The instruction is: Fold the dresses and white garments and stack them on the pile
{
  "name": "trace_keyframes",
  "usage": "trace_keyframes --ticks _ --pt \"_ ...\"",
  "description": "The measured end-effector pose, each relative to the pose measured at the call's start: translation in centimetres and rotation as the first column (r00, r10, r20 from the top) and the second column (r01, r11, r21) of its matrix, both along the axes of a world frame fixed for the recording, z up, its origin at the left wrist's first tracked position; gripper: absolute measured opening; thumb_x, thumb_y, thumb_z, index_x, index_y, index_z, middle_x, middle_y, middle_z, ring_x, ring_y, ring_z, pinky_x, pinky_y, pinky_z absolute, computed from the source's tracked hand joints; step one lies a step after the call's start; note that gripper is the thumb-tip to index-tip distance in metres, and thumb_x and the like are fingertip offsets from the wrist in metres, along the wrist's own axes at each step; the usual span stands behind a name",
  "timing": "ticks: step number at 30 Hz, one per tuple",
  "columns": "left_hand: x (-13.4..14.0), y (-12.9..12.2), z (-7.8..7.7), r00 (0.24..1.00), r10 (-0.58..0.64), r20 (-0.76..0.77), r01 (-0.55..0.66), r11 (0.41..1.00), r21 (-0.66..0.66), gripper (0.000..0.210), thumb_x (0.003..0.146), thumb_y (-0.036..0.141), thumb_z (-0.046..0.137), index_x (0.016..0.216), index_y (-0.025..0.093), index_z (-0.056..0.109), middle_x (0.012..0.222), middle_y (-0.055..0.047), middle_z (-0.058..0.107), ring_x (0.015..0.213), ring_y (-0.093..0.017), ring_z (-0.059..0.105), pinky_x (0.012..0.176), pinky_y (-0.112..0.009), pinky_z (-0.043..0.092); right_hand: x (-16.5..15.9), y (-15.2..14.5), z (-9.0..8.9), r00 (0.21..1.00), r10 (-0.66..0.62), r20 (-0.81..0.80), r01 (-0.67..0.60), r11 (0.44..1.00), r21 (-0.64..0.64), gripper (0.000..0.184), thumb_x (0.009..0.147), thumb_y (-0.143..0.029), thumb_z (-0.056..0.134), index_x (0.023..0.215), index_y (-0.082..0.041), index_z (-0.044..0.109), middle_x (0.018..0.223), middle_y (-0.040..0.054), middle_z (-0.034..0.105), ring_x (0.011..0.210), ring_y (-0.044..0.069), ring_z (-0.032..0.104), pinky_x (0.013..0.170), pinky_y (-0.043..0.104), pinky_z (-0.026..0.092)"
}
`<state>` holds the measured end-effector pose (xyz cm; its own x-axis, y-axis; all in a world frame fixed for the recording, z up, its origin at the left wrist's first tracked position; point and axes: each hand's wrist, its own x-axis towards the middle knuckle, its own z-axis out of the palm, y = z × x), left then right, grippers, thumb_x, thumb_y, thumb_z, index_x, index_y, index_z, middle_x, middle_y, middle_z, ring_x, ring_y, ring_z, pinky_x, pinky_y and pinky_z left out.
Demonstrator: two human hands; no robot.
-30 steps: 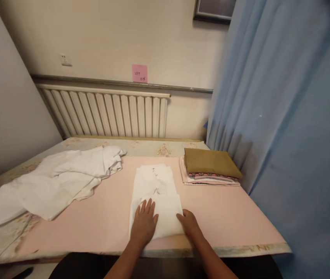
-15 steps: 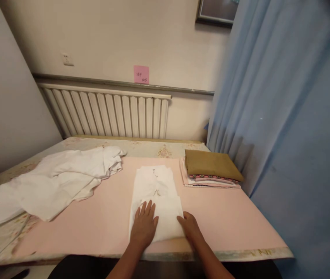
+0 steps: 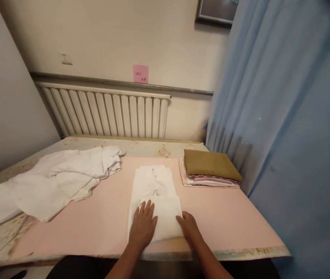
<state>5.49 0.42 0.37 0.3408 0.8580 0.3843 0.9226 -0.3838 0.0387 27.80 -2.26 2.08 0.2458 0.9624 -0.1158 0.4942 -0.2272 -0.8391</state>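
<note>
A white garment (image 3: 165,211), folded into a long rectangle, lies in front of me on a pink cloth (image 3: 220,217). Small dark marks run down the middle of its far half, and its near part is folded over in a flat layer. My left hand (image 3: 143,224) rests flat on that near layer, fingers stretched out and slightly spread. At the right edge, my right hand (image 3: 188,224) has its thumb on top of the garment and its other fingers curled at the side, partly hidden.
Loose white cloth (image 3: 63,174) lies crumpled at the left of the table. A stack of folded fabrics with a mustard-brown piece (image 3: 211,162) on top stands at the back right. A blue curtain (image 3: 269,97) hangs along the right side; a radiator (image 3: 103,110) is behind the table.
Both hands keep their places on the folded garment. The whole view has shifted very slightly; nothing else visibly differs.
</note>
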Motion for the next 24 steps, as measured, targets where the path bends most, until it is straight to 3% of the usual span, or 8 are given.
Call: trace_keyframes --ticks 16,21,24 --pt "-0.1 0.3 0.0 1.0 -0.002 -0.024 0.001 1.0 -0.027 0.051 0.095 0.037 0.036 0.141 0.019 0.048 0.151 -0.006 0.042 0.14 -0.03 0.034 0.112 -0.051 0.03 0.0 0.1 -1.1 1.0 0.0 -0.004 0.0 0.998 0.063 0.017 0.078 -0.03 0.05 0.064 -0.02 0.052 0.063 -0.0012 0.056 0.062 0.014 0.048 0.054 0.023 0.033" --pt "-0.1 0.3 0.0 1.0 -0.009 -0.018 0.009 1.0 -0.01 0.051 0.095 0.038 0.036 0.14 0.018 0.05 0.15 -0.007 0.043 0.14 -0.03 0.035 0.112 -0.05 0.029 0.2 0.0 -0.4 1.0 -0.02 0.006 0.02 0.998 0.054 0.017 0.077 -0.028 0.051 0.065 -0.018 0.057 0.061 -0.0008 0.059 0.059 0.015 0.053 0.051 0.023 0.037" --pt "-0.1 0.3 0.0 1.0 -0.011 -0.008 0.011 1.0 0.004 0.05 0.095 0.038 0.037 0.14 0.019 0.05 0.15 -0.007 0.044 0.14 -0.03 0.035 0.112 -0.05 0.029 0.9 -0.1 0.7 0.998 -0.055 0.032 0.053 0.996 0.068 0.017 0.079 -0.026 0.05 0.077 -0.017 0.065 0.067 0.0017 0.065 0.064 0.018 0.06 0.057 0.025 0.045"
